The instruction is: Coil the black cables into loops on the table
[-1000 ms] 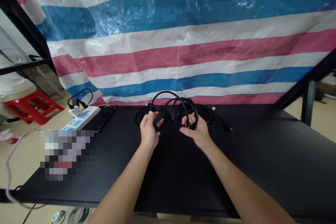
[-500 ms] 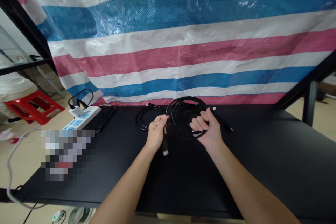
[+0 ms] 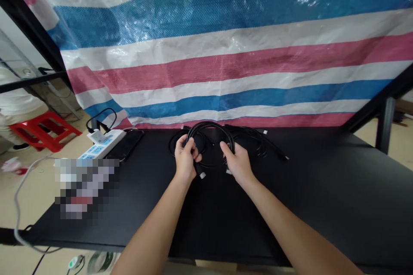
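Note:
Both my hands hold one coiled black cable (image 3: pixel 210 129) above the black table (image 3: pixel 322 189). My left hand (image 3: pixel 184 157) is closed round the coil's left side, and a plug end (image 3: pixel 201 174) hangs just below it. My right hand (image 3: pixel 237 161) grips the coil's right side, with another small plug tip showing under its palm. A second black coil (image 3: pixel 172 144) lies flat behind my left hand. More loose black cable (image 3: pixel 258 144) lies behind my right hand.
A white power strip (image 3: pixel 101 143) with a plugged adapter and a dark phone (image 3: pixel 126 145) lie at the table's far left. A striped tarp (image 3: pixel 226 51) hangs behind. A red stool (image 3: pixel 41 131) stands on the floor at left.
The coil was drawn tighter and lower. My hands came closer together and my right hand turned over onto the coil's right side. The dangling plug rose nearer my left hand.

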Demonstrator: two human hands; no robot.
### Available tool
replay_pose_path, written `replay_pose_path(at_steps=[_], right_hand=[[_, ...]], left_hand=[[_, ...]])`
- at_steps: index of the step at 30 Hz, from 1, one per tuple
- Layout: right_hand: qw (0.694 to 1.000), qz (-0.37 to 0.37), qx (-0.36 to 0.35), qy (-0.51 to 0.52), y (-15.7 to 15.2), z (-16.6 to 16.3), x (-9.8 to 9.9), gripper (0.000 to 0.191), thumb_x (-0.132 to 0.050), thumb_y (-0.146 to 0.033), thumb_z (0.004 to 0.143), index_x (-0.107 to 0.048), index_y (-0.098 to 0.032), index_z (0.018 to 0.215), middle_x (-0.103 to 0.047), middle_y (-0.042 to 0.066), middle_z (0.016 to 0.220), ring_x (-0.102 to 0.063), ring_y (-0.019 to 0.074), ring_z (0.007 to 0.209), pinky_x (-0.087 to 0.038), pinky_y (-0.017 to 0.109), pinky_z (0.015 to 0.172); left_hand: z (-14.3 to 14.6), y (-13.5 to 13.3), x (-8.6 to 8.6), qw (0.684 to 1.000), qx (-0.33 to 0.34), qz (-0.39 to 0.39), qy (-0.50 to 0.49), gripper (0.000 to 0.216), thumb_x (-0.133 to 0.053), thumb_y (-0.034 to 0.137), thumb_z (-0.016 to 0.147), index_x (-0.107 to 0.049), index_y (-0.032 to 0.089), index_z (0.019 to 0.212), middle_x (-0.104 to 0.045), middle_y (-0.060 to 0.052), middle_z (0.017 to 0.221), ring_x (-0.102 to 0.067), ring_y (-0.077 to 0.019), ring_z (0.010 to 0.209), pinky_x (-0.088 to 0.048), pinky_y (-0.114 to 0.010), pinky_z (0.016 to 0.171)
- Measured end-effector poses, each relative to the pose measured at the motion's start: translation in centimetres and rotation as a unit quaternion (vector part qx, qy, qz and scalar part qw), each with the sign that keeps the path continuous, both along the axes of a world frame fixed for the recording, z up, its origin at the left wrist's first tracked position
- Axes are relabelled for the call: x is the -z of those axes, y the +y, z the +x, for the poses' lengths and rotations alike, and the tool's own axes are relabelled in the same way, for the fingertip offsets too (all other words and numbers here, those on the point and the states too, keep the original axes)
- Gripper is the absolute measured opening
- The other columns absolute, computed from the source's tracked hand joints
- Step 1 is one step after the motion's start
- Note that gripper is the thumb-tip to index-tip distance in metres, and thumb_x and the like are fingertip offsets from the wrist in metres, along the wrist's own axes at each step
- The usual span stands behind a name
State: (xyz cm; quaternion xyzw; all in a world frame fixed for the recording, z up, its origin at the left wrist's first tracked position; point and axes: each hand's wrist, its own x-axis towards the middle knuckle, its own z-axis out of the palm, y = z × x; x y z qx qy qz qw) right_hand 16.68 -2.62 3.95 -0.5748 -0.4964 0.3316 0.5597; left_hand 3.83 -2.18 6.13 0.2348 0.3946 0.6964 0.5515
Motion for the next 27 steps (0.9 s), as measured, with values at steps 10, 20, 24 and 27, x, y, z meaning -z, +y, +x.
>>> replay_pose_path(at_steps=[10,20,24,27], right_hand=[[0.890,-0.154,-0.051,-0.426,0.4,-1.8,-3.0,0.036,-0.039,-0.040,0.091,-0.064,-0.014,0.089,-0.070,0.017,0.088,-0.067,0.0279,0.085,-0.046,0.033,0.069],[0.885,-0.233,-0.114,-0.387,6.1,-5.6,-2.5,0.040,-0.037,-0.027,0.091,-0.070,-0.011,0.107,-0.068,0.020,0.112,-0.065,0.0284,0.103,-0.049,0.032,0.079],[0.881,-0.251,-0.109,-0.385,6.6,-6.1,-2.3,0.038,-0.041,-0.027,0.089,-0.069,-0.011,0.108,-0.067,0.021,0.114,-0.064,0.0299,0.105,-0.050,0.035,0.079],[0.878,-0.237,-0.084,-0.408,6.4,-6.4,-2.2,0.037,-0.045,-0.026,0.088,-0.063,-0.008,0.113,-0.065,0.024,0.115,-0.063,0.0303,0.106,-0.049,0.036,0.081]], left_hand=[[-3.1,1.8,0.4,0.998,-0.027,0.002,0.055,0.028,-0.077,0.028,0.059,-0.052,0.017,0.069,-0.046,0.009,0.051,-0.032,-0.0015,0.035,-0.025,-0.016,0.035],[-6.4,3.2,1.9,0.842,-0.112,-0.125,0.513,0.034,-0.059,0.009,0.070,-0.066,0.018,0.101,-0.071,-0.010,0.097,-0.065,-0.0259,0.099,-0.048,-0.039,0.090],[-5.8,2.4,1.6,0.723,-0.079,-0.171,0.665,0.051,-0.057,0.015,0.075,-0.056,0.012,0.126,-0.065,-0.019,0.117,-0.058,-0.0334,0.113,-0.045,-0.047,0.094],[-5.1,2.0,1.6,0.664,-0.081,-0.183,0.721,0.056,-0.056,0.019,0.077,-0.050,0.009,0.132,-0.054,-0.023,0.133,-0.052,-0.0344,0.120,-0.043,-0.049,0.097]])
